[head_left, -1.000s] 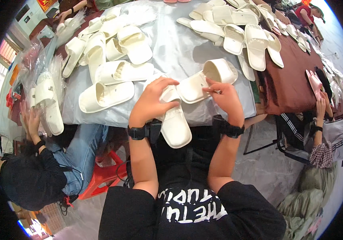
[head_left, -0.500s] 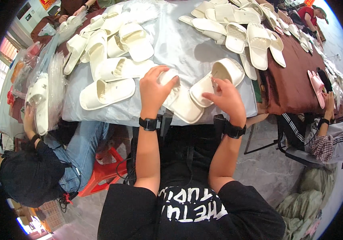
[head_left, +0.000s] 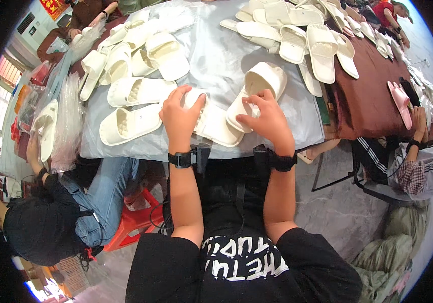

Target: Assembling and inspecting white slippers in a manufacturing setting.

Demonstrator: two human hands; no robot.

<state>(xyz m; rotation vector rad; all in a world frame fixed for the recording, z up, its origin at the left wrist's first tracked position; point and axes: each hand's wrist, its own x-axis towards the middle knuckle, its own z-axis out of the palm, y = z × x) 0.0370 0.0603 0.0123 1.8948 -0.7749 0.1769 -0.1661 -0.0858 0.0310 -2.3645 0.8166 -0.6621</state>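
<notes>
My left hand [head_left: 180, 118] grips a cream slide slipper [head_left: 216, 126] by its strap end; the slipper lies flat on the grey cloth [head_left: 216, 55] near the table's front edge. My right hand [head_left: 266, 118] holds a second cream slipper [head_left: 260, 81] by its sole, the strap arch pointing away from me. The two slippers lie side by side and touch at their near ends. Both wrists wear black bands.
Several cream slippers [head_left: 135, 91] lie to the left, more [head_left: 302, 35] at the back right on a brown cloth [head_left: 373, 91]. A person at left [head_left: 44, 222] holds a slipper in a clear bag [head_left: 67, 118]. Another person [head_left: 418, 161] sits right with a pink slipper [head_left: 399, 98].
My left hand has lifted its slipper from over the table edge onto the cloth. My right hand has drawn the other slipper in beside it.
</notes>
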